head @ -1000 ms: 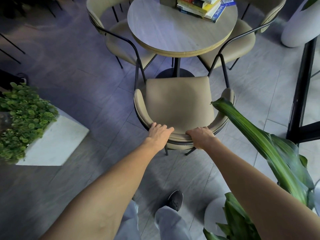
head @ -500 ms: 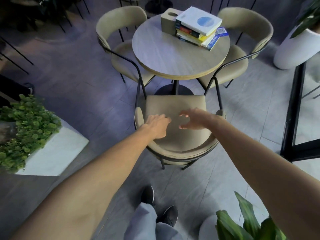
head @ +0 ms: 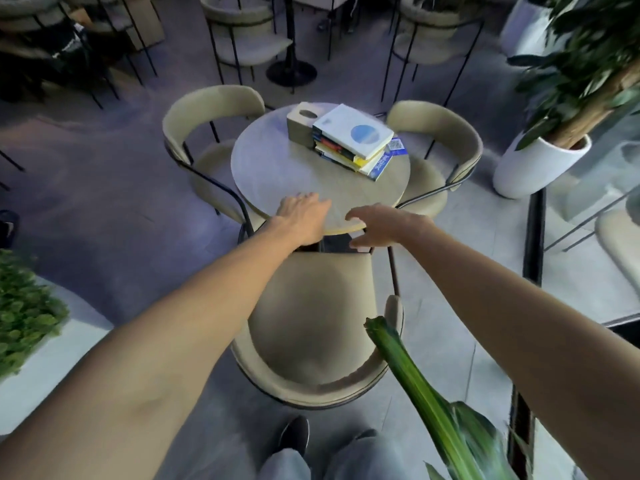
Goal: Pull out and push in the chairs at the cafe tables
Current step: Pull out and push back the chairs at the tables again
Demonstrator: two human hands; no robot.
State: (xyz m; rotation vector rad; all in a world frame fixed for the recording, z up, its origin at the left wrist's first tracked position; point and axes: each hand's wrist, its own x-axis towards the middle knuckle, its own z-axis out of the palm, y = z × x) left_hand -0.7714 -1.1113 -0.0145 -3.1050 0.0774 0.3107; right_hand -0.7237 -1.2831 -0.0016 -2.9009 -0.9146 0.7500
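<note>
Below my arms the near chair [head: 311, 306] stood pulled out from the desk [head: 277, 168]. My left grip [head: 301, 216] lay spread on the desk's near edge; my right grip [head: 381, 226] hovered spread beside it. Beyond them sat stacked books [head: 353, 140].

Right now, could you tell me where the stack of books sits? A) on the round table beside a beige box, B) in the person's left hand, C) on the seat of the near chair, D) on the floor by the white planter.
A: the stack of books lies on the round table, touching the beige box; both hands are empty.
</note>
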